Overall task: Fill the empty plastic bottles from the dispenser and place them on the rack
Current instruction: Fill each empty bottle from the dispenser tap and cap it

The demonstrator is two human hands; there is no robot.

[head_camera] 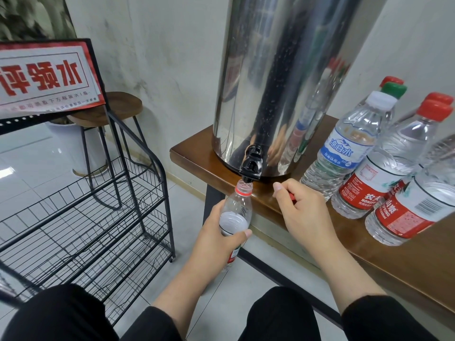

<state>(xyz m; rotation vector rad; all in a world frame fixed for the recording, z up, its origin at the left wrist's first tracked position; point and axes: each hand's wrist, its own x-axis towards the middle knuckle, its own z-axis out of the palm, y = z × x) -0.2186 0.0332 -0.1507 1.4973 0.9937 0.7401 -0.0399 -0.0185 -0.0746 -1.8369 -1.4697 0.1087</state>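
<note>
A tall steel dispenser [278, 77] stands on a wooden table [369, 247], its black tap [251, 166] hanging over the table's edge. My left hand [219, 235] grips an uncapped clear bottle [237, 210] with a red neck ring, held upright with its mouth right under the tap. The bottle looks partly filled. My right hand [302, 210] rests on the table edge just right of the tap, closed around a small red cap [292, 196]. A black wire rack [81, 217] with bare shelves stands to the left.
Several capped plastic bottles [344, 148] with red, green and white caps stand on the table to the right of the dispenser. A red-and-white sign [44, 75] tops the rack. A wooden stool [115, 112] and a white pot [73, 148] sit behind it on the tiled floor.
</note>
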